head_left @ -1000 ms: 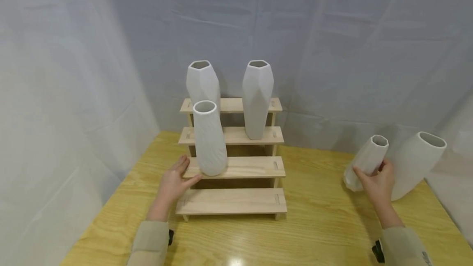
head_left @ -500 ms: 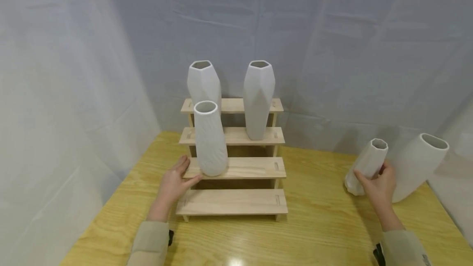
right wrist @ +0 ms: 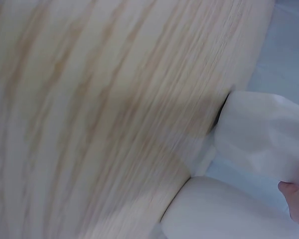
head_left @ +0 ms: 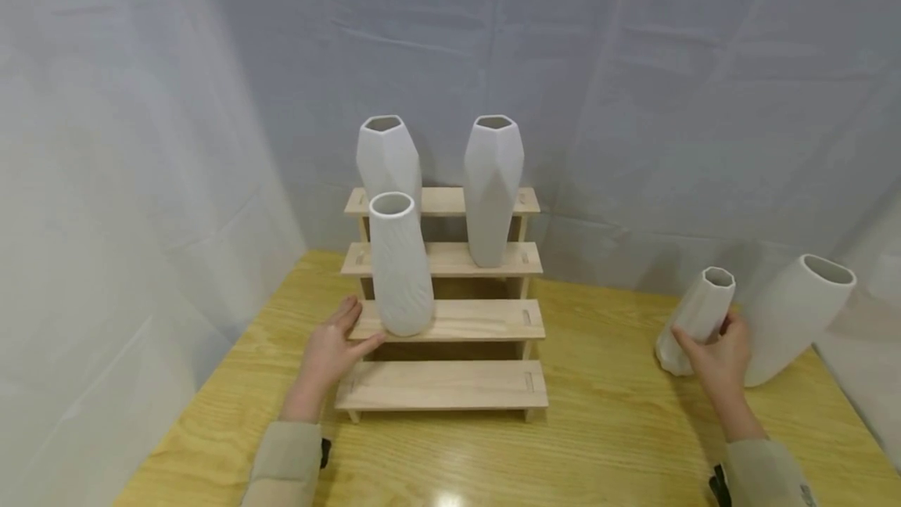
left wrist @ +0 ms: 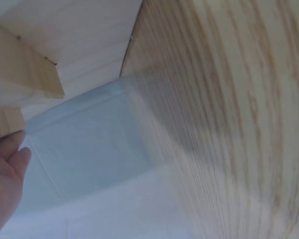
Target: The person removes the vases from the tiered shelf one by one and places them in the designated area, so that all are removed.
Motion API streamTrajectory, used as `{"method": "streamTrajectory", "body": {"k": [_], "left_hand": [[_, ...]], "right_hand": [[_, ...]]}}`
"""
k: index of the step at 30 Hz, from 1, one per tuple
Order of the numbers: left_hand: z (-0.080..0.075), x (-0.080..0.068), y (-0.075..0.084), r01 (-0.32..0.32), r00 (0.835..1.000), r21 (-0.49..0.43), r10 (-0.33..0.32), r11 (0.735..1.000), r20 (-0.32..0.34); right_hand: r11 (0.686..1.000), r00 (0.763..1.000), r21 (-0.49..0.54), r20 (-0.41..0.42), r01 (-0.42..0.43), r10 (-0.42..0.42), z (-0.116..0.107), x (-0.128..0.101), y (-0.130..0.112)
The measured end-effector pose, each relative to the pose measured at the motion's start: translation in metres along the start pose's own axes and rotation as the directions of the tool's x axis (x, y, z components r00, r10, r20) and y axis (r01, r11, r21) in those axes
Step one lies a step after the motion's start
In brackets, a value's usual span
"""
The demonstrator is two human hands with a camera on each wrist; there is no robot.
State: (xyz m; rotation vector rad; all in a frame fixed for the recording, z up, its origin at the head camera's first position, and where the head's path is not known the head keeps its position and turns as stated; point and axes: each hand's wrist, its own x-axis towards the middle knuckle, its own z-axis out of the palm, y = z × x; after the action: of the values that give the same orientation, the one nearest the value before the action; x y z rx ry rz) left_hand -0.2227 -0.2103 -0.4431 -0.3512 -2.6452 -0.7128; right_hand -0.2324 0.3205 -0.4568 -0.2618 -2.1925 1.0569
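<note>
My left hand [head_left: 331,346] grips the left end of the second step up on a pale wooden stepped stand [head_left: 450,386], thumb along its front edge. Right by that thumb stands a white round-mouthed vase [head_left: 403,280] with a rippled surface, on the same step. In the left wrist view, fingertips [left wrist: 20,157] bend at the plank's end. At the table's right side my right hand [head_left: 721,354] holds a small faceted white vase [head_left: 693,323] around its body. The right wrist view has that small vase [right wrist: 261,134] with its base close to the tabletop.
A larger oval-mouthed white vase [head_left: 795,327] stands just right of my right hand. Two angular vases occupy the upper steps, one at the left [head_left: 387,159] and one at the right [head_left: 493,194]. Pale sheeting [head_left: 598,100] hangs behind the yellowish wood-grain table [head_left: 605,421].
My right hand and the small vase have shifted slightly down in the head view, toward me. My left hand and the stand hold their place.
</note>
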Motion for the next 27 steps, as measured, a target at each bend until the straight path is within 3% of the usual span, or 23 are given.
{"method": "streamTrajectory", "body": {"k": [9, 15, 27], "left_hand": [[0.000, 0.000, 0.001, -0.007, 1.000, 0.003, 0.007, 1.000, -0.012], [0.000, 0.001, -0.001, -0.003, 1.000, -0.005, 0.002, 1.000, -0.011], [0.000, 0.001, 0.000, -0.011, 1.000, 0.013, 0.011, 1.000, -0.005]], "right_hand": [[0.999, 0.999, -0.017, 0.020, -0.034, 0.034, -0.003, 0.000, -0.001], [0.995, 0.993, -0.021, 0.054, -0.099, 0.100, -0.008, 0.000, 0.001], [0.995, 0.992, -0.040, 0.079, -0.091, 0.094, -0.013, 0.000, 0.004]]}}
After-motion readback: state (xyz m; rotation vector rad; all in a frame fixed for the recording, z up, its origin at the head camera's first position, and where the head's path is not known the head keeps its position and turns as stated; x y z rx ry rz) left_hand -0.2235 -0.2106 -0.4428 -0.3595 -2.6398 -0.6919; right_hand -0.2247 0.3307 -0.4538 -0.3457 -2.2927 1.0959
